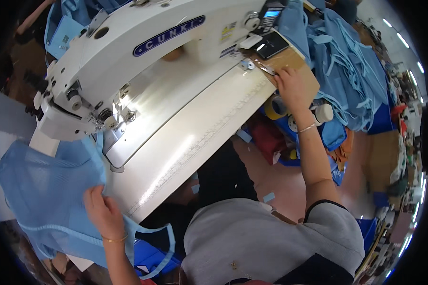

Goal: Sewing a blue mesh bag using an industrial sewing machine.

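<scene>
The blue cloth (52, 190) hangs over the left end of the white table (195, 142), and one corner of it goes up close to the needle end of the sewing machine (128, 33). Part of it is thin like a net, with a plain blue edge. A long blue strap (170, 244) curls out from its low right side.

The left hand (99, 211) is on the right edge of the cloth. Its fingers are bent, but I cannot tell if they pinch the cloth or just rest on it.

The right hand (291, 88) is far off, at the other end of the table. Its fingers are bent and reach to the end of the small snips (267, 70). I cannot tell how tight they hold them. The snips lie by a brown board (305, 76).

Two little bobbins (247, 64) sit just left of the snips. A black phone (272, 45) lies behind them, under the lit screen (272, 14).

Past the right hand is a big blue pile (352, 71) of cloth and straps. Below the board are a yellow roll (274, 108) and a white spool (324, 113).
</scene>
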`<move>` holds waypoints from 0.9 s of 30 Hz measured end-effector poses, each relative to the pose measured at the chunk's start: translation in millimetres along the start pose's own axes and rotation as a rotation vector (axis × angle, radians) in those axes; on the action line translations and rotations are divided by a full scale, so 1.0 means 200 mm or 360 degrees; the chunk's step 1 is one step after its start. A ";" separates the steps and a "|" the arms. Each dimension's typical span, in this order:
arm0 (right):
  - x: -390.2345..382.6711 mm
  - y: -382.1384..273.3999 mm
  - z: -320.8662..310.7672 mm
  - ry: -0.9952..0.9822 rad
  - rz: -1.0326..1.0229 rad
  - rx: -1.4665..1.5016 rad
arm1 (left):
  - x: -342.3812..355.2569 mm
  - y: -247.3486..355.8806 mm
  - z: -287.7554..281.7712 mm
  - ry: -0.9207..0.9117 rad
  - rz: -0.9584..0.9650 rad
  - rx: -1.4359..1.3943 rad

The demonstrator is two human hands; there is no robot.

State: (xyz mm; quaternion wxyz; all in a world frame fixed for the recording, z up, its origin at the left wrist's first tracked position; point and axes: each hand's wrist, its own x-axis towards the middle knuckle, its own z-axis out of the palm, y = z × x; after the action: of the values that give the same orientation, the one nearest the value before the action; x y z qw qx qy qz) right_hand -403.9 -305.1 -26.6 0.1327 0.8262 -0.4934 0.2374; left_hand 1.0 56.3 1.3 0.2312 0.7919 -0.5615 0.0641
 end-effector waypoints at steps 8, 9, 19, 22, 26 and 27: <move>-0.13 -0.74 -0.09 -0.0175 0.0168 0.1265 | -0.05 0.01 -0.22 0.0369 -0.0079 0.0018; -0.15 -0.89 -0.16 -0.0156 0.0046 0.1508 | -0.05 0.02 -0.22 0.0351 -0.0242 -0.0177; -0.06 -2.08 -0.41 -0.0795 -0.1187 0.2405 | -0.20 0.09 -0.55 0.0462 -0.0334 -0.0487; 0.05 -2.16 -0.45 -0.0837 -0.1538 0.2294 | -0.27 0.04 -0.62 0.0519 -0.0363 -0.0522; 0.11 -2.21 -0.56 -0.0742 -0.1797 0.2261 | -0.27 0.02 -0.62 0.0637 -0.0384 -0.0772; 0.13 -2.21 -0.57 -0.0739 -0.1821 0.2242 | -0.27 0.01 -0.64 0.0662 -0.0382 -0.0780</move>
State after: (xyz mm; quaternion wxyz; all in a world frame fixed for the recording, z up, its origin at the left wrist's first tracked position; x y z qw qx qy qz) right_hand -35.9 -61.4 90.0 -0.4036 0.8600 0.2315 0.2093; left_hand 0.4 158.4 95.6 0.5299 0.7433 -0.4039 0.0597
